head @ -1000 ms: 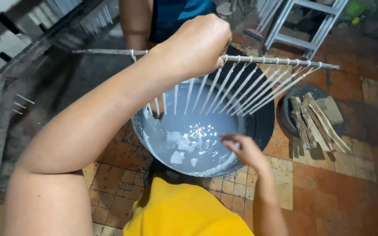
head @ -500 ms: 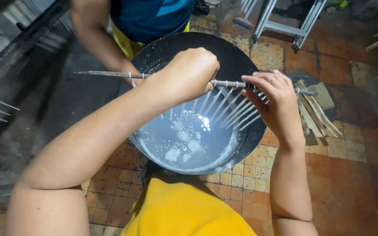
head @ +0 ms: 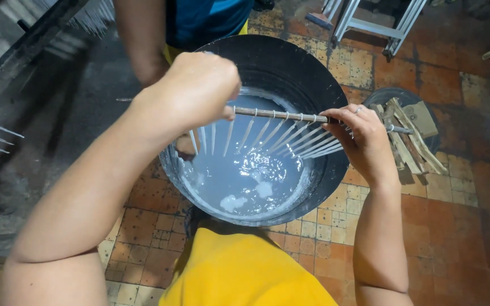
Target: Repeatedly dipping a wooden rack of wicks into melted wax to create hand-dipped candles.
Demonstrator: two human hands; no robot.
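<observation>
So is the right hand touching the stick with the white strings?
Touching. The head view shows the right hand wrapped around the rod.

Glossy pale wax (head: 245,175) fills a matt black metal pot (head: 290,68); the rod (head: 284,116) looks wooden; the tiles (head: 426,226) look rough and worn.

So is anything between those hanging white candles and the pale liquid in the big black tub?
Nothing visible. Both hands, left hand and right hand, grip the thin rod, and the thin white candles hang straight over the pale liquid in the round black tub.
</observation>
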